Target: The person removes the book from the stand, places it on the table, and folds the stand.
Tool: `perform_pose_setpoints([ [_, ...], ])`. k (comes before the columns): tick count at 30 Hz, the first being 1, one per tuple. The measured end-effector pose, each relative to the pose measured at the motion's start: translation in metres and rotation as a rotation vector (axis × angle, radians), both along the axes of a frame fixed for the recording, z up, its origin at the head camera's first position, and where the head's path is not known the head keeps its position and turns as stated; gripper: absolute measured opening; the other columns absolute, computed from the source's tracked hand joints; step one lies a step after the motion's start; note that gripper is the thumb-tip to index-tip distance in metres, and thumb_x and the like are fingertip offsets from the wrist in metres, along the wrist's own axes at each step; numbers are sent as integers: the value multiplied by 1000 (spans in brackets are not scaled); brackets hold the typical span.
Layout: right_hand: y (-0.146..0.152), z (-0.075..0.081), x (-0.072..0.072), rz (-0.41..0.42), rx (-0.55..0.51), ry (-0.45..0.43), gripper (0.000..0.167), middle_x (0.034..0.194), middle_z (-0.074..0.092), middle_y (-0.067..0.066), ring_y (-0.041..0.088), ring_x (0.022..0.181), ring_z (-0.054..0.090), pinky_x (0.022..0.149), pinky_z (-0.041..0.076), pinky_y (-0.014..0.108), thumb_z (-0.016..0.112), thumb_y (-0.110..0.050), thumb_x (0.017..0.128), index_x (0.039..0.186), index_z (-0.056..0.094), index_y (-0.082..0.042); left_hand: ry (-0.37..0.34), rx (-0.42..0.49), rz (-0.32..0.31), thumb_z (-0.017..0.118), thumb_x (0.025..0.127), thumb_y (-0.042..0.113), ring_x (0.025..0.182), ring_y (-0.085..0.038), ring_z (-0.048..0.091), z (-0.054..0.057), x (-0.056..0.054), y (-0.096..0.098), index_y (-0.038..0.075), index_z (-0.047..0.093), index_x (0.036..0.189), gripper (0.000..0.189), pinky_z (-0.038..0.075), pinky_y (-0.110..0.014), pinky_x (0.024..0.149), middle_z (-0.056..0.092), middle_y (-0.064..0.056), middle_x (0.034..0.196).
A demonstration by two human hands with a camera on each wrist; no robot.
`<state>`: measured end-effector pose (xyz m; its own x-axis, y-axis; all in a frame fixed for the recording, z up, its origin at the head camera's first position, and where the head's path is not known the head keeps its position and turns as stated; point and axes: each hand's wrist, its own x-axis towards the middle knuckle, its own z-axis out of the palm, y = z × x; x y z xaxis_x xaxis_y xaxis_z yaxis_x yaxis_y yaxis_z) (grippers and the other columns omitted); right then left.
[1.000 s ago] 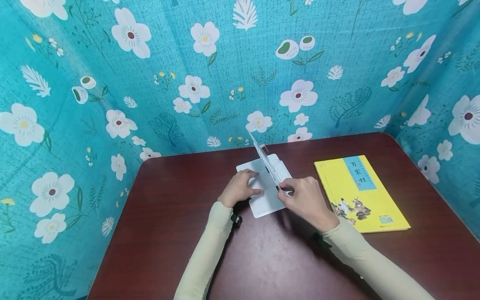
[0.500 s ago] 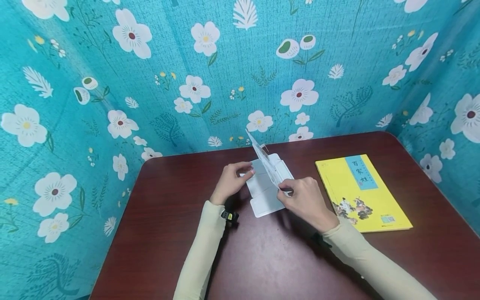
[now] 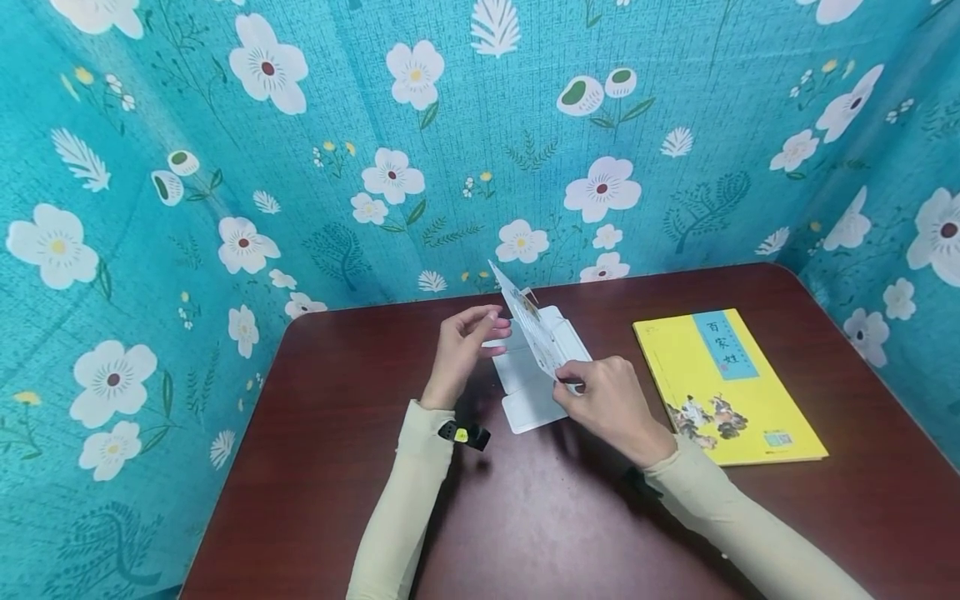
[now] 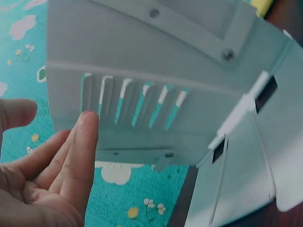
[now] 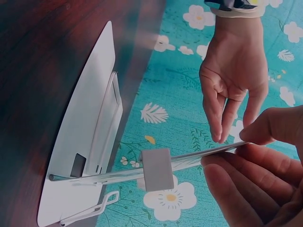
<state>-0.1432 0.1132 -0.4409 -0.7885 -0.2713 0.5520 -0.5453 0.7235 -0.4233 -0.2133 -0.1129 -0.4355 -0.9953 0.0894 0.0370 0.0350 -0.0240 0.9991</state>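
Observation:
A white metal folding book stand stands on the table, its flat base (image 3: 534, 410) down and its hinged panel (image 3: 525, 321) tilted up. With thumb and fingers, my right hand (image 3: 613, 408) pinches the panel's edge. In the left wrist view, the panel (image 4: 199, 71) shows a row of slots and screwed-on strips. My left hand (image 3: 457, 350) is to the panel's left, fingers extended and holding nothing; whether its fingertips touch the panel I cannot tell. A small grey clip (image 5: 158, 170) sits on the panel's edge in the right wrist view.
A yellow book (image 3: 678, 362) with a blue title strip lies on the right of the dark red table (image 3: 337, 400). Behind and at both sides hangs a turquoise floral cloth (image 3: 465, 225).
My left hand has lifted off the base of the book stand and turned, rising along the panel's left side. My right hand keeps its pinch in nearly the same place.

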Motion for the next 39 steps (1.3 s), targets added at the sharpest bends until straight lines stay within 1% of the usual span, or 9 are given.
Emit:
perform_pose_setpoints([
  [4,-1,0,1,7,1,-15,10,69,78,5,6,52,55,50,39,21,77,-6,76,83,83,-8,-51,62,20,61,105,21,96,-21,79,1,1,0,1,70,128,32,66,-36,79,77,-22,113],
  [10,-4,-2,2,24,13,6,9,68,77,5,4,51,47,48,36,19,78,-6,75,82,82,-8,-78,115,46,65,103,20,88,-17,78,1,0,-1,-8,68,127,37,65,-30,76,79,-11,100],
  [15,-6,-4,3,35,18,41,8,65,76,4,3,49,42,47,32,18,79,-6,74,80,82,-9,-70,117,74,67,101,17,80,-12,77,3,-1,-2,-8,71,123,33,65,-30,74,78,-3,91],
  [19,-7,-5,3,41,25,56,6,63,74,2,3,49,40,46,31,19,80,-8,74,79,81,-10,-63,92,97,69,100,16,79,-12,77,4,0,-2,-7,73,120,31,65,-32,74,79,-6,90],
  [26,-9,-9,4,57,39,54,5,61,72,-2,2,49,43,46,35,23,77,-11,76,79,80,-12,-39,23,143,72,98,15,98,-42,78,4,1,-4,-6,75,117,28,65,-31,72,78,-26,107],
  [28,-10,-10,4,60,43,52,5,61,72,-2,3,50,45,46,35,23,77,-11,76,80,80,-12,-39,10,148,72,98,15,100,-46,76,4,1,-5,-6,75,117,28,65,-31,72,77,-27,108],
  [30,-11,-11,5,62,45,52,5,61,72,-2,3,50,45,46,35,22,77,-12,77,80,80,-12,-41,2,156,72,97,14,95,-40,78,3,1,-5,-6,75,116,28,65,-31,72,78,-26,107],
  [35,-12,-13,5,63,55,65,5,64,74,-3,3,50,47,46,37,23,77,-12,77,80,80,-12,-53,2,172,73,96,12,75,-14,77,5,1,-7,-7,74,116,27,65,-30,70,79,-24,102],
  [39,-14,-15,6,62,65,87,4,66,75,-2,5,49,50,46,42,26,80,-10,76,80,79,-12,-55,-5,179,72,96,10,72,-8,75,5,1,-8,-8,74,116,26,64,-26,69,78,-26,104],
])
